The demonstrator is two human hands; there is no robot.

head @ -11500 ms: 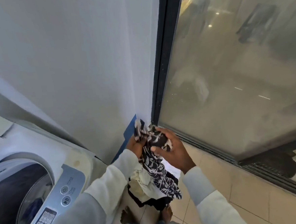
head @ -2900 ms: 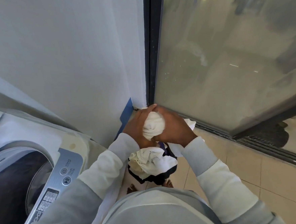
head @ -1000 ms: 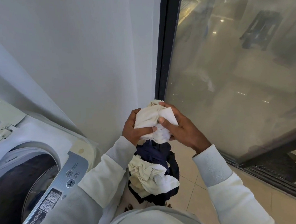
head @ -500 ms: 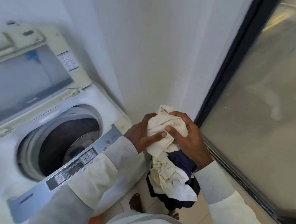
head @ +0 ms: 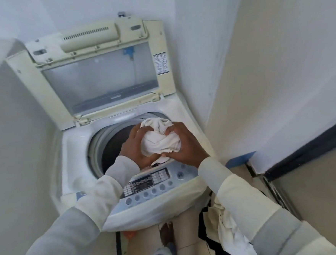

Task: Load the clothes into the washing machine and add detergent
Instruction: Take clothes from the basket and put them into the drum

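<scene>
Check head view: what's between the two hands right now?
A balled-up white cloth, pressed between the left hand and right hand, above the washer's open drum. The head view shows it plainly.

The washing machine (head: 120, 118) is white, gone yellowish-cream on its raised lid (head: 100, 80), whose window is a hazy grey. At the front edge of the machine, the control panel (head: 149, 186) is pale blue with a dark display strip and grey-blue round buttons. Above the machine's drum opening, the bundled cloth (head: 160, 139) is off-white and plain, with no pattern. To the right of the machine, below its front corner, a heap of clothes (head: 222, 229) mixes cream and black. The sleeves (head: 100, 199) are cream at the cuffs and grey farther up. The walls (head: 277, 60) around the machine are white, with a strip of blue tape (head: 241, 158) low on the right.
</scene>
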